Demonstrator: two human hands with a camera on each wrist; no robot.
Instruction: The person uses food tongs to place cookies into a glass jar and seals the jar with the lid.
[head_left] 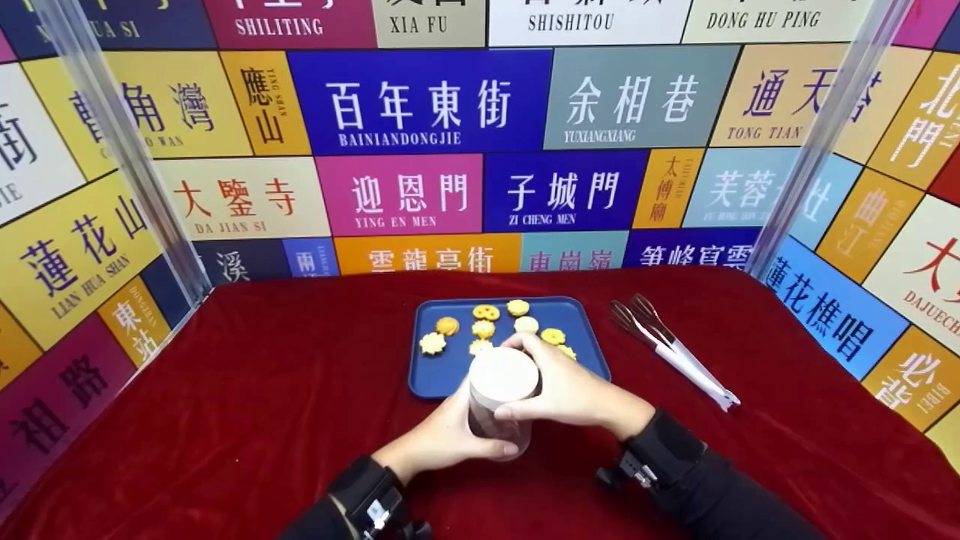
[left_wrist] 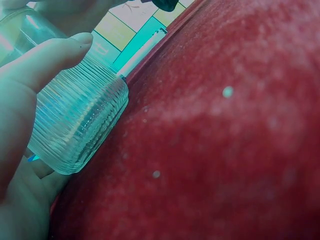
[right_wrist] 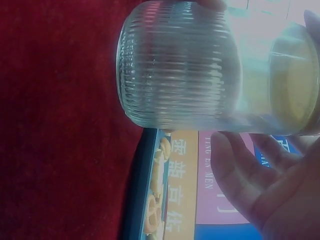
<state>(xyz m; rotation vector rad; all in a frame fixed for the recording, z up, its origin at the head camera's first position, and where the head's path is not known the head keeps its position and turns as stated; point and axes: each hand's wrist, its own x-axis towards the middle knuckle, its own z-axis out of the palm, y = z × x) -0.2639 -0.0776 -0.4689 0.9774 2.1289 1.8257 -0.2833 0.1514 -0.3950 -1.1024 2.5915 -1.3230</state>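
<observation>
A clear ribbed glass jar point(head_left: 517, 437) with a pale round lid point(head_left: 505, 371) stands upright in front of the tray, between both hands. My left hand point(head_left: 442, 436) grips the jar's body, its thumb lying across the glass, as the left wrist view shows on the ribbed wall point(left_wrist: 82, 117). Around the lid, my right hand point(head_left: 574, 390) curls thumb and fingers from the right. From the right wrist the jar point(right_wrist: 175, 70) looks see-through, with no contents visible and the lid point(right_wrist: 294, 80) at its top end.
Behind the jar lies a blue tray point(head_left: 435, 382) with several cookies point(head_left: 484, 330), partly covered by the right hand. Tongs point(head_left: 679, 356) with white handles rest on the red cloth point(head_left: 300, 375) to the right. Printed sign panels point(head_left: 420, 101) and clear posts stand behind.
</observation>
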